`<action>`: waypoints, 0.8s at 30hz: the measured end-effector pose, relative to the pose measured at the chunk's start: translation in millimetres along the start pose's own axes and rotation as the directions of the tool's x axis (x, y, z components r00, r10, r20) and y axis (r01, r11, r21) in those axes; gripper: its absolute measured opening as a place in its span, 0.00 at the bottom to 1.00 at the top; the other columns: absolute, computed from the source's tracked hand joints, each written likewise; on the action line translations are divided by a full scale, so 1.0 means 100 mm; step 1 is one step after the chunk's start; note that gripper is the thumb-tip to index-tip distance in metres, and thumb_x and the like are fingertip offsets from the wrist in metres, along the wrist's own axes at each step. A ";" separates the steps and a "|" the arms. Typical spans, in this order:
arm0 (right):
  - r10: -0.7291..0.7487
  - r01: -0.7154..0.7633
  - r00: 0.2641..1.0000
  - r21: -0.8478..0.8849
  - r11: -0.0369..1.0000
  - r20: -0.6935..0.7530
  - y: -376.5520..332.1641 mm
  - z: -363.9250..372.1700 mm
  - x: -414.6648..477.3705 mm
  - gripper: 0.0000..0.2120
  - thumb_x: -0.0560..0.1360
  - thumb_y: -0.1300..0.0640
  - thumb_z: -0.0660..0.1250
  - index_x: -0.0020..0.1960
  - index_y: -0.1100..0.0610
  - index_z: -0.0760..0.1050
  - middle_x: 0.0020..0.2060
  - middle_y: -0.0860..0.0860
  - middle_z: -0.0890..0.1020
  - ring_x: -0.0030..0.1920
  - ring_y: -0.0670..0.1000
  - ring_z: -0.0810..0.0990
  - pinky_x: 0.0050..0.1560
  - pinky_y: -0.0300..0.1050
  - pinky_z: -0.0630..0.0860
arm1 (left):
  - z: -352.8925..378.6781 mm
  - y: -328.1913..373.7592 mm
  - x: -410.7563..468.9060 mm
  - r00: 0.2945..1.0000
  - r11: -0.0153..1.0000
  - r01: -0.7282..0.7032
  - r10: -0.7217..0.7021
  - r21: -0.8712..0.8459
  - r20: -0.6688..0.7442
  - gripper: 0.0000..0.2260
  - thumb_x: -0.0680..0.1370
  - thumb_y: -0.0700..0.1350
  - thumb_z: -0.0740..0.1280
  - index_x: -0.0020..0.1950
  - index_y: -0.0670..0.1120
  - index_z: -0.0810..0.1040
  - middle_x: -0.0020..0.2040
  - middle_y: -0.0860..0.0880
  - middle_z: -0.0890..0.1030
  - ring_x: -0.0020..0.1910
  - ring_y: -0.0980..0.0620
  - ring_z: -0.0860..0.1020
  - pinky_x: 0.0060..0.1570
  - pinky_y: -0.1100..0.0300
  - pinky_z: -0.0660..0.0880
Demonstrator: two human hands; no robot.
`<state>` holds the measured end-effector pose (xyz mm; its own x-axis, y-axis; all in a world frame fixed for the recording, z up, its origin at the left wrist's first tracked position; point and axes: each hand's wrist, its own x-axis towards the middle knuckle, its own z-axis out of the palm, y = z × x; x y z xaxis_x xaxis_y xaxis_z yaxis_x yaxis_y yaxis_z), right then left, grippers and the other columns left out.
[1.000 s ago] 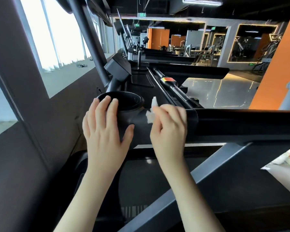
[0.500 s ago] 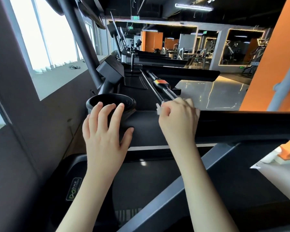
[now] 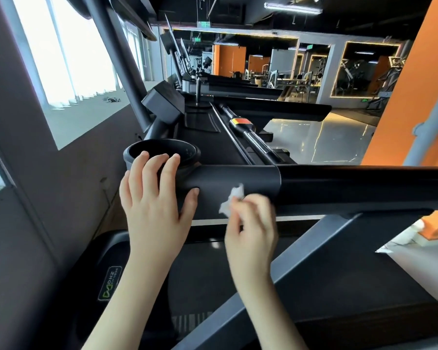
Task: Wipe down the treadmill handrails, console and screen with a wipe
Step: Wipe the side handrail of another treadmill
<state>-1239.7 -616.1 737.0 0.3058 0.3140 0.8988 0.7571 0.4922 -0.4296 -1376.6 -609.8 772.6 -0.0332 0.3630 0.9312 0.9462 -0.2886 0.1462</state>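
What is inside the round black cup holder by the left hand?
Only the dark inner wall of the cup holder shows; no object is visible. The fingers of the left hand and the near rim hide the bottom.

Daylight poured through the window (image 3: 68,46) left of the handrail (image 3: 233,181), burning its panes to plain white, while the gym beyond the handrail lay dim under a ceiling tube lamp (image 3: 292,8) and thin gold strip lights (image 3: 364,43). The polished floor (image 3: 314,137) beyond it threw back streaks of glare. The right hand (image 3: 250,228) and its wipe (image 3: 234,198), at the handrail, were smeared by motion blur; the left hand (image 3: 154,205) was sharp. Straight lines bowed toward the frame's edges.
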 end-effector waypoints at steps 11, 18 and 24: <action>0.014 -0.013 0.999 0.020 1.000 -0.049 0.22 0.05 -0.27 0.04 0.72 0.71 0.69 0.43 0.65 0.82 0.41 0.56 0.80 0.40 0.55 0.76 0.41 0.45 0.75 | -0.02 0.03 0.00 1.000 1.000 0.010 -0.010 0.011 0.011 0.22 0.77 0.50 0.63 0.67 0.40 0.71 0.65 0.40 0.73 0.70 0.39 0.63 0.65 0.42 0.62; 0.017 -0.011 0.986 0.037 0.999 -0.166 0.37 0.01 -0.06 0.07 0.73 0.73 0.67 0.45 0.66 0.83 0.45 0.54 0.78 0.43 0.55 0.75 0.45 0.40 0.74 | -0.02 0.04 0.00 1.000 1.000 0.018 -0.018 0.016 0.011 0.23 0.77 0.50 0.64 0.68 0.39 0.72 0.65 0.40 0.73 0.70 0.39 0.63 0.65 0.41 0.63; -0.076 0.084 0.993 0.093 0.992 -0.086 0.19 0.09 -0.18 0.07 0.77 0.67 0.66 0.48 0.65 0.83 0.46 0.52 0.78 0.44 0.52 0.76 0.48 0.41 0.75 | -0.05 0.12 0.03 0.997 0.993 -0.057 0.052 0.100 0.051 0.22 0.76 0.46 0.64 0.69 0.42 0.72 0.68 0.43 0.73 0.71 0.40 0.63 0.69 0.40 0.56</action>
<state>-1235.9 -604.7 712.2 0.2964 0.2045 0.9329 0.7232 0.5900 -0.3591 -1367.3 -616.9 778.4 0.0322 0.3921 0.9194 0.9740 -0.2186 0.0591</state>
